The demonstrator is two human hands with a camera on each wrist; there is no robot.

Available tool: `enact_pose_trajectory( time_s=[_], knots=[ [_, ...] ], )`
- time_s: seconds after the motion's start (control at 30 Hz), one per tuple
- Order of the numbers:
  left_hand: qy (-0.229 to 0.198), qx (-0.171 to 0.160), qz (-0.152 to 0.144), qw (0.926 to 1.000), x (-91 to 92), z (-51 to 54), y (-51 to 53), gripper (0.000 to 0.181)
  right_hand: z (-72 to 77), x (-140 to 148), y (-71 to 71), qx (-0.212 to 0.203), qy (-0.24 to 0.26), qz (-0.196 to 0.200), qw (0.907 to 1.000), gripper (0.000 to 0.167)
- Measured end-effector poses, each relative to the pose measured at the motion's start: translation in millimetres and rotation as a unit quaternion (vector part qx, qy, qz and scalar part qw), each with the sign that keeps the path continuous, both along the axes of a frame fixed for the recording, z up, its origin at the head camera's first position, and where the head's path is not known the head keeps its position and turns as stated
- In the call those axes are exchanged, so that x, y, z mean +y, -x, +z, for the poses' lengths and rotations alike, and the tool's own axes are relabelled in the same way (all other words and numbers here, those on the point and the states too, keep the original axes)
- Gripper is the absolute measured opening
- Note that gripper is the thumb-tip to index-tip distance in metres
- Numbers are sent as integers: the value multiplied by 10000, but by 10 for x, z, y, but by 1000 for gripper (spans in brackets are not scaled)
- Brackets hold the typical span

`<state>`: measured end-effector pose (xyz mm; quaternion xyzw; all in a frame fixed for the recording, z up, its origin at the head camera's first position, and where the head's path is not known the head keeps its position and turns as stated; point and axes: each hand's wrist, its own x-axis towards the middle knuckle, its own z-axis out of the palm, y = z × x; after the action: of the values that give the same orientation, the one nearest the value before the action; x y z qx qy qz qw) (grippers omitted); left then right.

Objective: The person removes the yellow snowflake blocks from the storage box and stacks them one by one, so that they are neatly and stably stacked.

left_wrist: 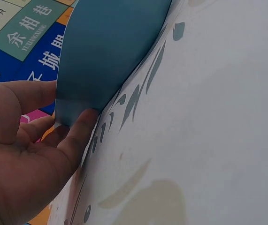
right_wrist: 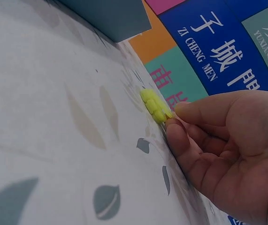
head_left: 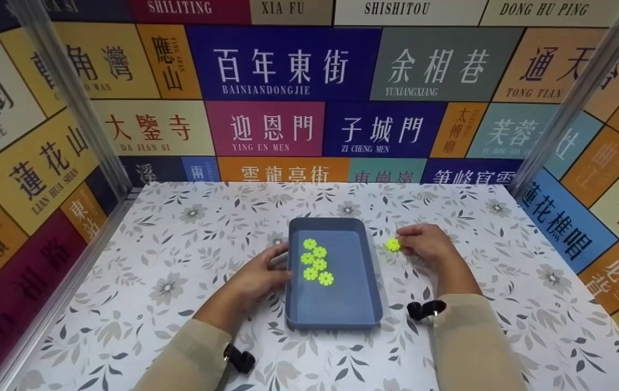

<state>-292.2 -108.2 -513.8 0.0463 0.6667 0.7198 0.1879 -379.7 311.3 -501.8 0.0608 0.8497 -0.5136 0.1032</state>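
A grey-blue rectangular tray (head_left: 336,309) lies in the middle of the table in the head view. Several yellow-green flower-shaped pieces (head_left: 310,258) lie inside it, towards its left side. My left hand (head_left: 257,274) holds the tray's left edge; in the left wrist view, fingers (left_wrist: 80,129) meet the tray wall (left_wrist: 108,47). To the right of the tray, my right hand (head_left: 426,241) pinches another yellow-green flower-shaped piece (head_left: 392,245) between thumb and finger. This piece (right_wrist: 153,105) is just at the table surface; whether it touches is unclear.
The table (head_left: 179,250) has a white cloth with grey leaves and flowers. Behind it and on both sides stand panels (head_left: 282,65) with coloured blocks of lettering. A tray corner (right_wrist: 129,23) shows at the top of the right wrist view.
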Motion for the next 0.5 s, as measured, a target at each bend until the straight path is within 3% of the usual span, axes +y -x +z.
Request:
enact_pose_trajectory(
  time_s=[0.3, 0.5],
  knots=[
    [45, -13, 52, 10000, 4, -4, 5, 82, 11, 1, -4, -47, 81, -27, 10000, 41],
    [127, 44, 67, 9999, 3, -6, 5, 83, 105, -32, -8, 202, -54, 33, 9998, 45]
  ],
)
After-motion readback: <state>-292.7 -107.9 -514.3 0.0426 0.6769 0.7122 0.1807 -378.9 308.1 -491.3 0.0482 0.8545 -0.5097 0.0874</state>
